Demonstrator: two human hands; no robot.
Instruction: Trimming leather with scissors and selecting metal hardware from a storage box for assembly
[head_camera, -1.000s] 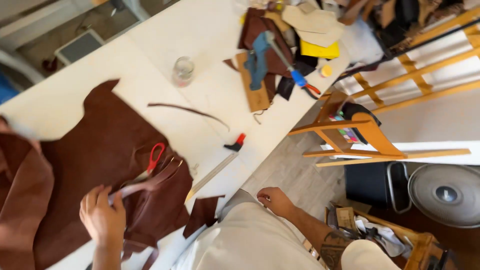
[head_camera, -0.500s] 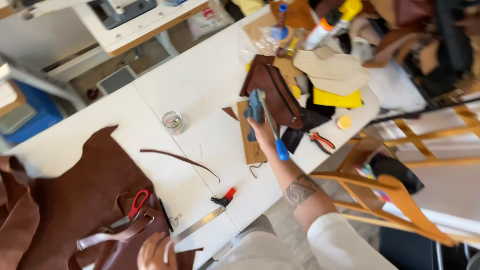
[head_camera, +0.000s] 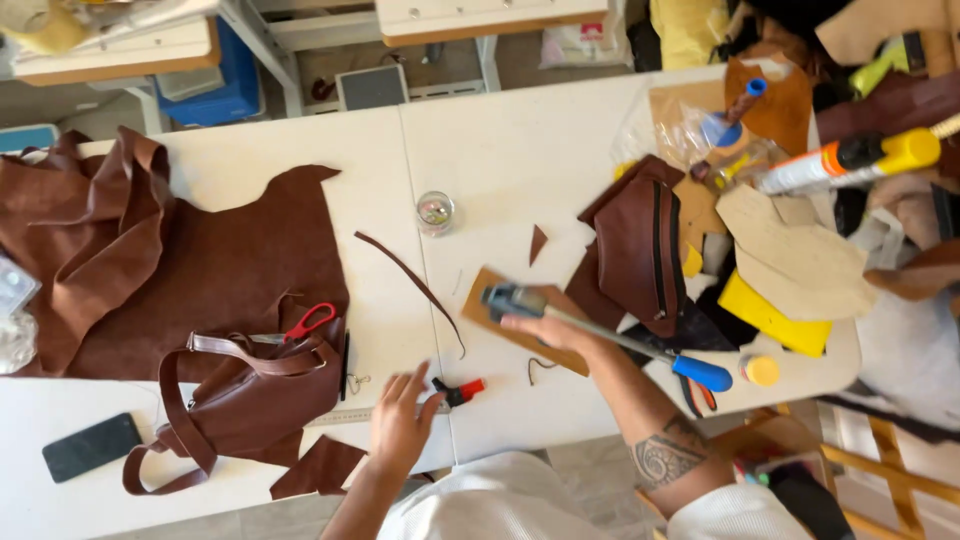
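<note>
Right hand (head_camera: 548, 330) grips a long tool (head_camera: 600, 332) near its dark metal head, fingers wrapped over the shaft; the blue handle end sticks out past the forearm toward the table edge. Looks like a hammer, though the head is blurred. Tool hangs just above a tan board (head_camera: 520, 325) lying on the white table (head_camera: 500, 170). Whether the head touches the board, cannot tell.

Left hand (head_camera: 400, 425) is flat and spread, fingers splayed, gripping nothing; it rests at the near table edge on or just beside a metal ruler (head_camera: 345, 415), with a small red-and-black cutter (head_camera: 460, 390) just right of the fingertips.

Progress, judged: mid-work. A brown leather bag (head_camera: 250, 400) with straps looks largely assembled, red-handled scissors (head_camera: 300, 325) lying on it. A large brown hide (head_camera: 200, 270) lies spread behind, cut along one edge. A thin leather strip (head_camera: 410, 285) and small offcuts lie loose. A second brown zipped pouch (head_camera: 640, 250) sits right of the board.

Far left, a dark phone (head_camera: 92, 446).
</note>
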